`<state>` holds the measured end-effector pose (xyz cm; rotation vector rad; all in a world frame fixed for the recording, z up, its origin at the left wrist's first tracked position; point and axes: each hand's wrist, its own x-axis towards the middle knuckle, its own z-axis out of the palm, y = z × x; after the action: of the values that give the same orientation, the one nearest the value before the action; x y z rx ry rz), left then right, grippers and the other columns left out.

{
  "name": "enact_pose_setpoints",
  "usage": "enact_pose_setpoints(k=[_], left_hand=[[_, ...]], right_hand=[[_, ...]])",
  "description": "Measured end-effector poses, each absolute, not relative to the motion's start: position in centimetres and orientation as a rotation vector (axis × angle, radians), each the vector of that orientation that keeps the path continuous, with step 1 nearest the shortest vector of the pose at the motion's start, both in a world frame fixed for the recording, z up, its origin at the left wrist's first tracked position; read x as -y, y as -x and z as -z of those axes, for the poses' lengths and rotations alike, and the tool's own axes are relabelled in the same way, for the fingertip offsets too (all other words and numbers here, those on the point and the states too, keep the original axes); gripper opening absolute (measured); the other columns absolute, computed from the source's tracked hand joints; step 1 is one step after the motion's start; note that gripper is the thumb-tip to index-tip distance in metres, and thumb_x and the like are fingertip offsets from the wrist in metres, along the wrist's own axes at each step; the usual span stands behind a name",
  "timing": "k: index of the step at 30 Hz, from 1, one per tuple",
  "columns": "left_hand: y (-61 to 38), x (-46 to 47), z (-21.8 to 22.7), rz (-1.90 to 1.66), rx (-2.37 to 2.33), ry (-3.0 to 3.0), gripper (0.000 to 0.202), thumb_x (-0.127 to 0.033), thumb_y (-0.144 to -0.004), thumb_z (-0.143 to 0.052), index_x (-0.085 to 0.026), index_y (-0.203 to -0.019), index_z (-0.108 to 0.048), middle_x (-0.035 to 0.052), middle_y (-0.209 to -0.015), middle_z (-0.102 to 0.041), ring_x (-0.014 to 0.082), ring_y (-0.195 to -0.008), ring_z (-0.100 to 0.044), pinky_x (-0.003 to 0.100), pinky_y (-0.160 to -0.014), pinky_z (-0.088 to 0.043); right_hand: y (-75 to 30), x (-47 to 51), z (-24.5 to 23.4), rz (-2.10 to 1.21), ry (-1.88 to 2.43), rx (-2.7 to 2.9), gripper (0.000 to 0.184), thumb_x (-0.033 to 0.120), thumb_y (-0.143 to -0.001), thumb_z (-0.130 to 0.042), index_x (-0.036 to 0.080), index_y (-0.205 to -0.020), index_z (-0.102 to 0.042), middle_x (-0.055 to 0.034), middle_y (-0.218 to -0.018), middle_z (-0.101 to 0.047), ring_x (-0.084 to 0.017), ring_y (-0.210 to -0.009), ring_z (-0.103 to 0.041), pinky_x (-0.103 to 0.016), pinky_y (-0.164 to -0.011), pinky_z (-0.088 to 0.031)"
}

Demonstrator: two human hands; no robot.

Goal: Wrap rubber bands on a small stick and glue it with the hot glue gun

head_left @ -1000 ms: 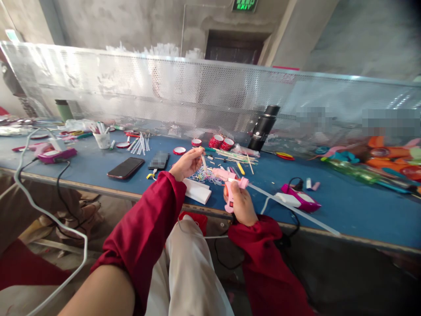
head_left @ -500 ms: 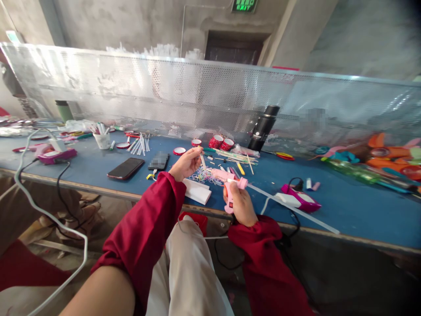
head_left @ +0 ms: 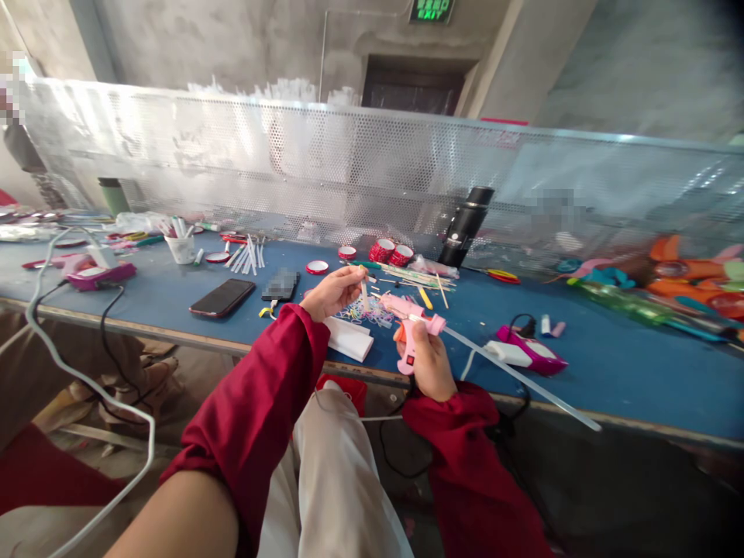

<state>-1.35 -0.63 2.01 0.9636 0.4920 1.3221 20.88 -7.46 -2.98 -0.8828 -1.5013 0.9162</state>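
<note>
Between the fingertips of my left hand [head_left: 332, 294] is a short pale stick [head_left: 365, 296], hanging nearly upright. My right hand [head_left: 433, 366] is wrapped round the handle of a pink glue gun [head_left: 402, 308], its nozzle pointing left at the stick with a small gap. Out of the gun's back runs a long translucent glue stick [head_left: 523, 372], sloping down to the right past the table edge. Beneath the nozzle lies a pile of small colourful loops [head_left: 377, 314] on the blue table. A white folded piece [head_left: 349, 339] sits below my left hand.
Two phones, a black one [head_left: 222, 297] and one with a cable [head_left: 280, 285], lie left. A black bottle [head_left: 466, 226] stands by the perforated metal screen [head_left: 325, 170]. Red tape rolls [head_left: 382, 249] are behind. A purple-and-white device [head_left: 528, 353] with cords sits right, near orange items [head_left: 686, 271].
My left hand has shifted slightly right with the pale stick, which hangs more upright. The glue gun has moved a little right and tilted, and its glue stick's far end is lower.
</note>
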Motion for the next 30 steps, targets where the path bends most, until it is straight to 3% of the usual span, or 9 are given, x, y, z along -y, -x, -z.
enact_pose_setpoints(k=[10, 30], left_hand=[[1.3, 0.5, -1.6, -1.272, -0.473, -1.036, 0.019, -0.021, -0.081, -0.08, -0.012, -0.089, -0.065, -0.002, -0.08, -0.067, 0.0016, -0.052, -0.06, 0.012, -0.054, -0.055], [1.2, 0.6, -1.6, -1.257, -0.484, -1.027, 0.021, -0.021, -0.08, -0.082, -0.012, -0.087, -0.064, -0.0031, -0.076, -0.066, 0.0016, -0.051, -0.06, 0.012, -0.054, -0.054]], right_hand=[[-20.9, 7.8, 2.6, -0.912, 0.887, 1.552, 0.067, 0.079, -0.089, -0.049, 0.016, -0.085, -0.072, -0.0007, -0.058, -0.054, -0.01, -0.047, -0.043, -0.023, -0.041, -0.036], [-20.9, 7.8, 2.2, -0.78, 0.941, 1.653, 0.069, 0.08, -0.093, -0.036, 0.021, -0.063, -0.054, -0.0008, -0.053, -0.052, -0.012, -0.046, -0.044, -0.026, -0.045, -0.037]])
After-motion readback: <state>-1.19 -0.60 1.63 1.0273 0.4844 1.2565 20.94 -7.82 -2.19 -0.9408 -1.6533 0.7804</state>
